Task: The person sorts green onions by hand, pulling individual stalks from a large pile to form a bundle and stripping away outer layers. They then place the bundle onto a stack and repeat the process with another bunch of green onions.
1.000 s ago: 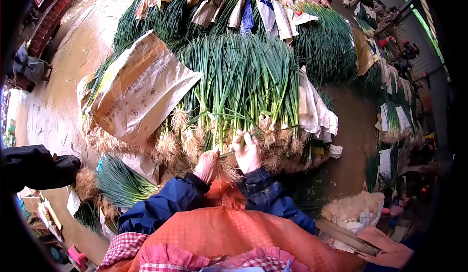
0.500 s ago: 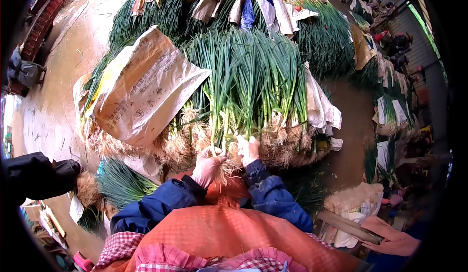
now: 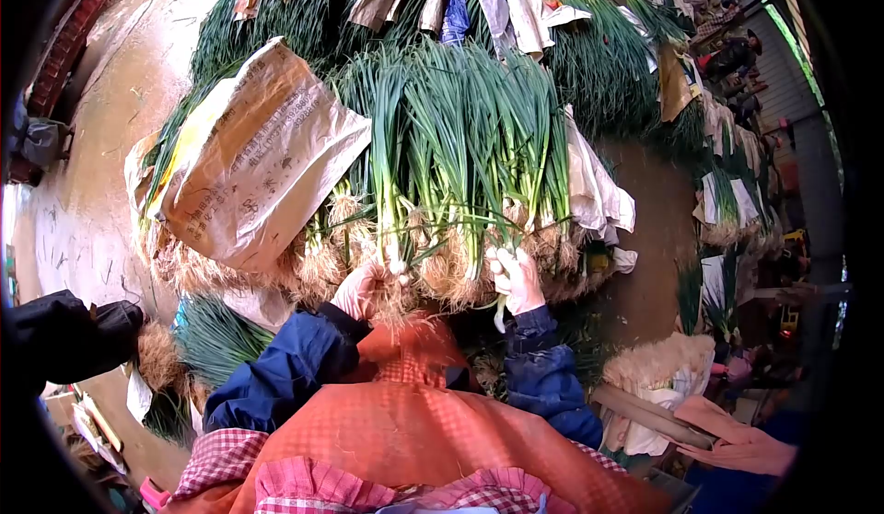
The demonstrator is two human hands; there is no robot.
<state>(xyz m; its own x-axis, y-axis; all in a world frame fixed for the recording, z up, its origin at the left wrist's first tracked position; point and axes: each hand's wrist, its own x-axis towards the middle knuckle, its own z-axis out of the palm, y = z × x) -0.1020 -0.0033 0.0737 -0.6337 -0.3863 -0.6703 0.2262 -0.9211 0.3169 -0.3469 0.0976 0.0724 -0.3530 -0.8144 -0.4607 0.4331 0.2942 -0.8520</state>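
A wide pile of green onions (image 3: 460,127) lies in front of me, leaves pointing away and pale roots toward me. My left hand (image 3: 361,289) is closed around the root end of a small bunch, whose roots hang below the fingers. To its right, my right hand (image 3: 517,279) is closed on a thin pale strip of onion leaf (image 3: 500,311) that dangles under the fingers. Both hands are at the near edge of the pile, a little apart. A printed paper sack (image 3: 262,160) covers the pile's left part.
More onion bundles with sacks lie beyond (image 3: 599,63). At the lower left is another onion bundle (image 3: 216,339); at the lower right, a root bundle in white wrapping (image 3: 658,371) beside a wooden bar (image 3: 654,417). Several people are at the upper right.
My right hand has moved right, away from my left hand, with the strip now dangling from it. My left hand has shifted slightly left with the bunch. The view has shifted a little.
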